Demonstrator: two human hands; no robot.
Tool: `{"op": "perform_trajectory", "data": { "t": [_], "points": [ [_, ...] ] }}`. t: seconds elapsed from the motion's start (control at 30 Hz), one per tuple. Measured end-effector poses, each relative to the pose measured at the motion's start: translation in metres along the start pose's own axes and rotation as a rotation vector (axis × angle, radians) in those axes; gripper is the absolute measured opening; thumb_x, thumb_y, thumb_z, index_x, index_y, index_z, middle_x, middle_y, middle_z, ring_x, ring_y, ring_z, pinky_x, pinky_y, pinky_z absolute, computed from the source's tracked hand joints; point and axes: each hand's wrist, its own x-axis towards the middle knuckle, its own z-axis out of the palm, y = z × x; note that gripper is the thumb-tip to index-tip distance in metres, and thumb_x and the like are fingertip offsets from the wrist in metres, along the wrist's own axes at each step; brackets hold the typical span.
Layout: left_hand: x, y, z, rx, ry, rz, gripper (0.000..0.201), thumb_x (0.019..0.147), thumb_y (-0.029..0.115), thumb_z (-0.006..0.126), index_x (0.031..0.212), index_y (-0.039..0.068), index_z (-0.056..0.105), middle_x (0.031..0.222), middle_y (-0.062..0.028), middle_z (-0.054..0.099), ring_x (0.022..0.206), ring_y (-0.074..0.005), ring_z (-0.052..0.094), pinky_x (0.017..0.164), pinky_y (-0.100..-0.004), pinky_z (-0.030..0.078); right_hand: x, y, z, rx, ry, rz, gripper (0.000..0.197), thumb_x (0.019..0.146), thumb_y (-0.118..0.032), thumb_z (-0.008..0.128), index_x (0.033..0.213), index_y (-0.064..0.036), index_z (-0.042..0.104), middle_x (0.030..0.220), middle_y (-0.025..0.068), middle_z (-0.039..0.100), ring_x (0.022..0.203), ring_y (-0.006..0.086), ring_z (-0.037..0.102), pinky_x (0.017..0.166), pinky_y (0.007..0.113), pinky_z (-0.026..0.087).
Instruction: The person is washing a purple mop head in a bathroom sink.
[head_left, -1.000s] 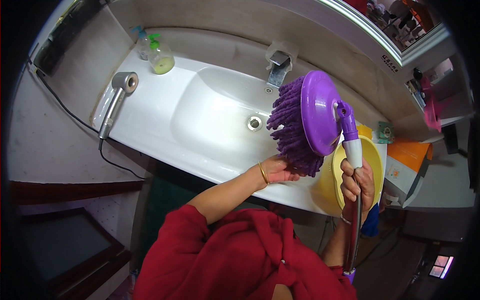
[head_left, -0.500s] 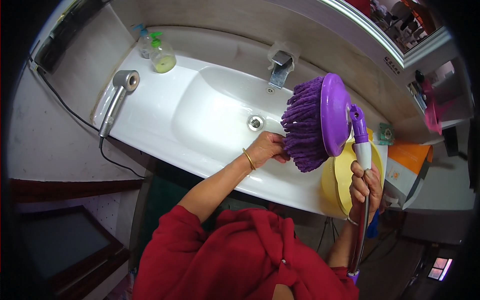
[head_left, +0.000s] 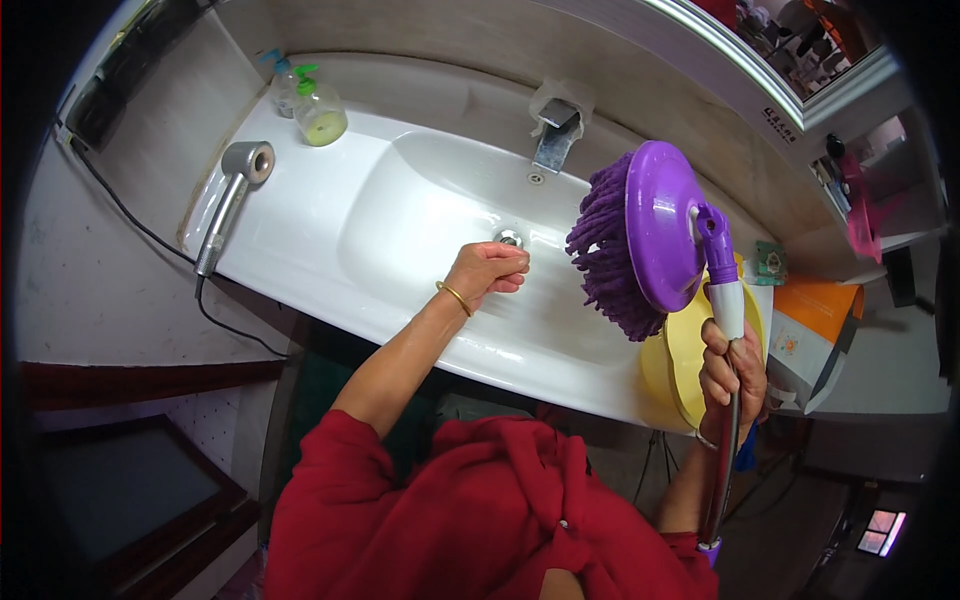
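A mop (head_left: 665, 225) with a purple round head and dark purple strands is held up over the right side of the white sink (head_left: 400, 215). My right hand (head_left: 735, 372) is wrapped round its handle just below the white collar, with the strands facing left. Over the basin, close to the drain, hovers my left hand (head_left: 490, 270), a gold bangle on its wrist. Its fingers are pinched together, apart from the strands. Whatever they may hold is too small or hidden to make out.
A yellow basin (head_left: 660, 370) sits at the sink's right end, partly behind the mop. The faucet (head_left: 558, 135) rises at the back. On the left ledge lie a grey hair dryer (head_left: 232, 200) with a cord and two pump bottles (head_left: 322, 115). An orange-and-white box (head_left: 815, 305) stands far right.
My left hand has moved away from the mop strands, leftward over the basin near the drain. The mop stays in my right hand, its head turned slightly.
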Motion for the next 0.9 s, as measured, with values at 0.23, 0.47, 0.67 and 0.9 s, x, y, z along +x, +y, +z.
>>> {"op": "perform_trajectory", "data": {
  "t": [0.23, 0.47, 0.67, 0.9],
  "points": [
    [0.003, -0.03, 0.055, -0.606, -0.633, 0.039, 0.073, 0.078, 0.053, 0.057, 0.136, 0.015, 0.032, 0.136, -0.0116, 0.036, 0.129, -0.03, 0.029, 0.105, -0.0553, 0.021, 0.004, 0.022, 0.025, -0.045, 0.002, 0.115, 0.046, 0.082, -0.006, 0.055, 0.12, 0.009, 0.034, 0.078, 0.0101, 0.041, 0.042, 0.0015, 0.034, 0.033, 0.014, 0.031],
    [0.007, -0.005, 0.05, -0.965, -0.663, 0.126, 0.081, 0.078, 0.069, 0.04, 0.131, 0.008, 0.038, 0.129, -0.0137, 0.045, 0.119, -0.0291, 0.043, 0.101, -0.0465, 0.034, -0.006, 0.038, 0.027, -0.263, 0.037, 0.25, 0.052, 0.081, -0.005, 0.054, 0.127, 0.0083, 0.034, 0.075, 0.0104, 0.047, 0.043, 0.0027, 0.037, 0.034, 0.016, 0.033],
    [-0.004, 0.027, 0.051, -0.899, -0.517, 0.036, 0.076, 0.08, 0.067, 0.043, 0.112, -0.002, 0.053, 0.108, -0.0177, 0.059, 0.094, -0.0253, 0.061, 0.081, -0.0364, 0.052, -0.014, 0.04, 0.009, -0.305, 0.095, 0.311, 0.051, 0.082, -0.002, 0.053, 0.128, 0.0056, 0.035, 0.079, 0.009, 0.051, 0.044, 0.0031, 0.038, 0.037, 0.017, 0.034],
    [-0.012, 0.013, 0.045, -0.706, -0.45, 0.056, 0.072, 0.081, 0.063, 0.046, 0.112, -0.002, 0.053, 0.107, -0.0169, 0.059, 0.093, -0.0245, 0.061, 0.081, -0.0357, 0.052, -0.017, 0.048, 0.026, -0.446, 0.036, 0.429, 0.05, 0.085, -0.001, 0.051, 0.131, 0.0012, 0.033, 0.083, 0.0051, 0.053, 0.046, 0.0039, 0.037, 0.039, 0.018, 0.033]
  ]
}}
